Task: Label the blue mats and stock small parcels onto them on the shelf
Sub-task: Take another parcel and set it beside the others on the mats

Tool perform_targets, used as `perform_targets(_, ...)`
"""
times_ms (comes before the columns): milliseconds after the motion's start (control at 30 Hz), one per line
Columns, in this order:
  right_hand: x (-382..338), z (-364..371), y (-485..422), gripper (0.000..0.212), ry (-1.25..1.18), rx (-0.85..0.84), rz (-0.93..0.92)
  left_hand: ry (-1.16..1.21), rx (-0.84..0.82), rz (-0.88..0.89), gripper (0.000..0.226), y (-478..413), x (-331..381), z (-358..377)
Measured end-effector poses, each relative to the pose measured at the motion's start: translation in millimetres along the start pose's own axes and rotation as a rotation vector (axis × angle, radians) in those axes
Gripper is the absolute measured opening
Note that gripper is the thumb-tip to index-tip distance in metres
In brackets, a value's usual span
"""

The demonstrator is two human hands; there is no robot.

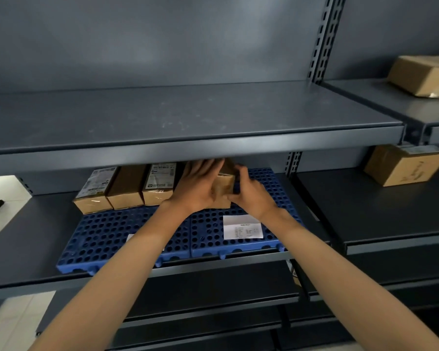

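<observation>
Currently both hands are on one small parcel (pixel 223 186), set at rear-left of R blue mat (pixel 271 183) on the shelf (pixel 23 236). L hand (pixel 195 188): fingers near-straight, pressed to its left face. R hand (pixel 251 196): fingers curled, gripping right edge. Judged purpose: squaring it into the row. Three parcels (pixel 127 188) stand touching at its 9 o'clock, on L blue mat (pixel 99 236). White label (pixel 242 227) lies at 5 o'clock on R mat; L mat's label is part-hidden by the forearm.

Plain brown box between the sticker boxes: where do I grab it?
Probably take the plain brown box by its front end, coming from the front. The sticker boxes hug both long sides and the upper shelf hangs low, so press fingers on top, slide it out, then grip its sides.
</observation>
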State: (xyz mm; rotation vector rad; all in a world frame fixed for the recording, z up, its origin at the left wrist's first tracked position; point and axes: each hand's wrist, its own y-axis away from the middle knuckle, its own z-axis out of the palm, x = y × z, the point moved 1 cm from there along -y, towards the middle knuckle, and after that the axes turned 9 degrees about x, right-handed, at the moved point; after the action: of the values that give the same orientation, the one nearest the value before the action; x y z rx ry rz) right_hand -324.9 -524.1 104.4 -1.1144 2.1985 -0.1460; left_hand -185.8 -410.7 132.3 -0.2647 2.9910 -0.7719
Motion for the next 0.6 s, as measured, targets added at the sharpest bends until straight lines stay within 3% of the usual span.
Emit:
perform_targets(133,29,-29,11,0.094,0.011,0.063,-0.078,0.043,0.05,0.062,0.097,-18,39,-2)
perform_targets(233,67,-67,20,0.076,0.106,0.106,-0.081,0.075,0.085,0.092,0.086,-39,76,8)
perform_targets(367,141,-124,40,0.053,0.187,0.131,0.038,0.105,0.063,0.141,0.076,-78,139,36)
perform_targets(600,293,-234,76,0.052,0.206,0.168,0.29,0.251,-0.13,0.109,0.074,-181,287,118)
